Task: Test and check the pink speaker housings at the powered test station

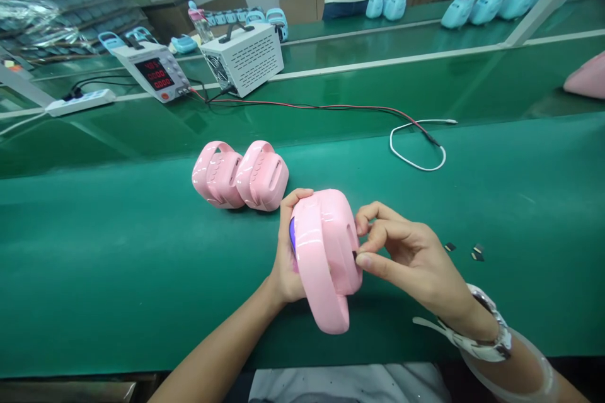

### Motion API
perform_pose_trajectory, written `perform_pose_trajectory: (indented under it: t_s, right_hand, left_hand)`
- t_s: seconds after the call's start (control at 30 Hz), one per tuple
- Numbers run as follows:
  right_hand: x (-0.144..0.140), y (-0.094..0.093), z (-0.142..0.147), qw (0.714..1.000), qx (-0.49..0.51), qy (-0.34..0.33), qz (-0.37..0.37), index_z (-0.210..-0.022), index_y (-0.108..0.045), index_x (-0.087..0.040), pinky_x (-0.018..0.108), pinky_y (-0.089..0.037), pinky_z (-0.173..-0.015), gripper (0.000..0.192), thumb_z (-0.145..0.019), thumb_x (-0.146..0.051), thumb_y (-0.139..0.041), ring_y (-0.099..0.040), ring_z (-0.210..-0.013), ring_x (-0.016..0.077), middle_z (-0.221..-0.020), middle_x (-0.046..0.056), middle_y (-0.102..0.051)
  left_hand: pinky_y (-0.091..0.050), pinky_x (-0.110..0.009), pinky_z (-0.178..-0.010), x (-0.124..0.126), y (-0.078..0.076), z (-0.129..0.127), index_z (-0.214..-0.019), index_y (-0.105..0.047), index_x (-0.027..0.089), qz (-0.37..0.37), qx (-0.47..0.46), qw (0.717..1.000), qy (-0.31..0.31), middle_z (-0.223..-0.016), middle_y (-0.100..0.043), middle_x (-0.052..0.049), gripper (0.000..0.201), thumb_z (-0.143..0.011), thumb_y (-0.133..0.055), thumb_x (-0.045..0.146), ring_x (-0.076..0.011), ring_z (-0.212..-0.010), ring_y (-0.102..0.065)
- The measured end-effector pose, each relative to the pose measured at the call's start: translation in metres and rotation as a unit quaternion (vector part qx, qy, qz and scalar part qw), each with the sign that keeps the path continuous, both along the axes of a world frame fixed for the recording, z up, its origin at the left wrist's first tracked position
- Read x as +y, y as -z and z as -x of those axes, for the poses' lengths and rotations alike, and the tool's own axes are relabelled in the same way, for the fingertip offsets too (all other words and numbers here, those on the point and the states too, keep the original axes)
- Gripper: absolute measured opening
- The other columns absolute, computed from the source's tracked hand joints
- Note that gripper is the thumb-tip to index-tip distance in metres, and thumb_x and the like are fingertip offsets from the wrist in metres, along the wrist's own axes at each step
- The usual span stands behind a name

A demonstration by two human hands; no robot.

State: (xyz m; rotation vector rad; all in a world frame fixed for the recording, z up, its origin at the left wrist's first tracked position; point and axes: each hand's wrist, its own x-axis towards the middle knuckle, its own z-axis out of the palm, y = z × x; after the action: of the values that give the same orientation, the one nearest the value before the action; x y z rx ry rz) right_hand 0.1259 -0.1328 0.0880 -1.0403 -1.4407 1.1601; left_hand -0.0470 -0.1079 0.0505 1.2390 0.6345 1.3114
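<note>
My left hand (pixel 286 264) wraps round a glossy pink plastic device with a loop handle (pixel 331 233), holding it tilted above the green table. A strip of purple-blue shows on its left side. My right hand (pixel 401 252) is at the device's right side, thumb and fingers pinching a small black memory card (pixel 355 255) at the device's edge. How far the card sits in its slot I cannot tell. Loose black memory cards with gold contacts (pixel 478 254) lie to the right of my right hand. Behind my left hand stand two matching pink devices (pixel 262 176), side by side.
A white cable (pixel 418 168) joined to red and black leads runs from a power supply (pixel 154 72) with red digits. Beside it stands a vented grey box (pixel 248 60). A power strip (pixel 80 102) lies left. Across the table, co-workers handle blue devices (pixel 489 5).
</note>
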Motion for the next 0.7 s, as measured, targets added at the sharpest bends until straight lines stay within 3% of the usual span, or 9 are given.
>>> perform_pose_trajectory:
  t_s: [0.1,0.2,0.3,0.53,0.7]
  right_hand:
    - [0.004,0.003,-0.003,0.999,0.042,0.001,0.008,-0.081,-0.070,-0.026,0.032,-0.052,-0.081,0.010,-0.074,-0.028,-0.078,-0.057,-0.097,0.0205,-0.097,0.005,-0.057]
    - [0.007,0.008,-0.003,0.996,0.085,-0.011,0.036,-0.105,-0.066,-0.031,0.032,-0.051,-0.091,0.038,-0.071,-0.027,-0.082,-0.051,-0.120,0.0225,-0.125,0.004,-0.055]
    - [0.009,0.012,-0.004,0.987,0.121,-0.073,0.071,-0.120,-0.060,-0.034,0.034,-0.048,-0.100,0.056,-0.069,-0.027,-0.083,-0.048,-0.128,0.0230,-0.143,0.003,-0.049]
    - [0.010,0.012,-0.005,0.976,0.162,-0.102,0.100,-0.116,-0.061,-0.032,0.029,-0.050,-0.097,0.057,-0.065,-0.020,-0.086,-0.052,-0.124,0.0200,-0.138,0.002,-0.054]
    - [0.010,0.010,-0.006,0.977,0.157,-0.102,0.104,-0.111,-0.062,-0.032,0.025,-0.052,-0.091,0.055,-0.063,-0.017,-0.086,-0.053,-0.124,0.0187,-0.136,0.002,-0.055]
  left_hand:
    - [-0.050,-0.033,-0.071,0.003,0.000,0.001,-0.123,-0.047,0.031,-0.018,-0.005,0.999,0.030,-0.103,-0.055,-0.001,0.068,-0.066,-0.079,0.048,-0.0179,-0.078,-0.057]
    - [-0.051,-0.032,-0.073,0.006,0.002,0.000,-0.123,-0.047,0.029,-0.010,-0.042,0.997,0.070,-0.114,-0.054,-0.004,0.071,-0.064,-0.081,0.046,-0.0190,-0.085,-0.059]
    - [-0.048,-0.028,-0.068,0.006,0.004,-0.001,-0.123,-0.049,0.026,0.003,-0.062,0.994,0.094,-0.113,-0.053,-0.004,0.072,-0.061,-0.081,0.045,-0.0163,-0.081,-0.056]
    - [-0.043,-0.026,-0.070,0.007,0.001,0.004,-0.123,-0.050,0.031,0.010,-0.032,0.990,0.136,-0.108,-0.052,-0.001,0.070,-0.060,-0.081,0.041,-0.0155,-0.083,-0.051]
    - [-0.046,-0.033,-0.082,0.007,0.002,0.006,-0.123,-0.048,0.032,0.046,-0.041,0.984,0.165,-0.123,-0.049,-0.003,0.073,-0.059,-0.082,0.040,-0.0219,-0.098,-0.052]
